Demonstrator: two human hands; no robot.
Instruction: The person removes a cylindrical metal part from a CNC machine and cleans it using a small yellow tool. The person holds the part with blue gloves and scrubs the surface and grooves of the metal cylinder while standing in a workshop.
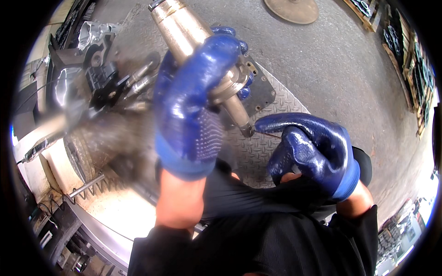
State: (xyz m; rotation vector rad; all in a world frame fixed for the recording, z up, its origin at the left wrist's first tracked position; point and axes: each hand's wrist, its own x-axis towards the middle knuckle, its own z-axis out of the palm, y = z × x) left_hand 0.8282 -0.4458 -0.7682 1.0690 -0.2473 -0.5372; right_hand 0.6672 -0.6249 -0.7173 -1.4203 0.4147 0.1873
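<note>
My left hand (193,96), in a blue coated glove, is closed around a tapered metal tool holder (182,30). The wide, shiny end of the tool holder points up and away to the left. Its flange sits by my fingers, and the narrow shank slants down to the right, ending in a dark tip. My right hand (313,147), gloved the same way, is at that tip. Its index finger stretches out to the tip, touching or almost touching, while the other fingers curl in. A thin line shows under the index finger; what the fingers hold is hidden.
Below the hands lies a tread-plate step (258,154) with a dark flat plate with holes (264,92) on it. Blurred machine parts and metal tools (140,78) stand at left, above a brightly lit basin (115,207). A round disc (294,10) and pallets (405,73) lie beyond.
</note>
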